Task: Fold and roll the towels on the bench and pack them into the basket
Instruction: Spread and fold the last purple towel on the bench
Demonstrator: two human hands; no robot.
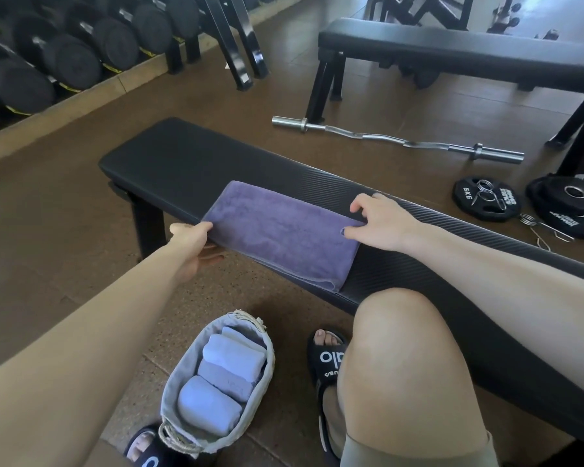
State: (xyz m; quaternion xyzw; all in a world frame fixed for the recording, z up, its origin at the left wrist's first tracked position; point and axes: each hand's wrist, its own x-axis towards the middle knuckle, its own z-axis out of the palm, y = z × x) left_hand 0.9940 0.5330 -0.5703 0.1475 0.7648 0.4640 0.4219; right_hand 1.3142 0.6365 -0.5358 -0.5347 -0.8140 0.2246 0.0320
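four rolled towels (216, 375), two benches (169, 156)

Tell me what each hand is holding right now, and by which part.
Both hold the folded purple towel on the bench. The left hand grips its left short edge at the near corner; the right hand pinches its right end with thumb and fingers.
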